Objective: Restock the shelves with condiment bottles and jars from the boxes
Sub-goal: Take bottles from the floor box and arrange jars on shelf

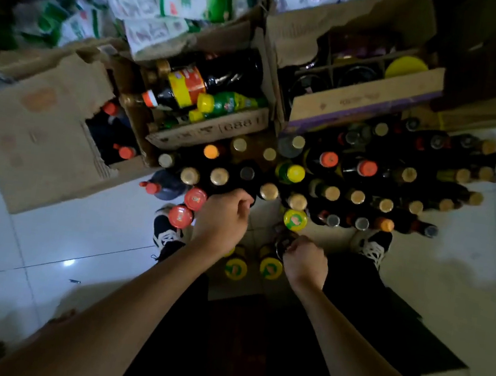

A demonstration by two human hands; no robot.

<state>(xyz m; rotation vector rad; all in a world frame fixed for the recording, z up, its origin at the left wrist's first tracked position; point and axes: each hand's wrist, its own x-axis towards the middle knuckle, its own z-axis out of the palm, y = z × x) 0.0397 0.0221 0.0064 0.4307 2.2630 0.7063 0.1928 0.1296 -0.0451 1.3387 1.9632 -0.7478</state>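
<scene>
While the left hand (224, 216) clamps its grip on a bottle (242, 184) at 12 o'clock, the right hand (305, 259) grips a jar (281, 244) at 10 o'clock.

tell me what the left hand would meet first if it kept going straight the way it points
Likely the grey-capped bottle, just ahead of the left hand in the standing cluster; depth is unclear from above, so they may already touch.

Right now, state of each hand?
Left hand: fingers curled over the dark bottles; grip cannot be told.
Right hand: closed, holding a dark jar.
</scene>
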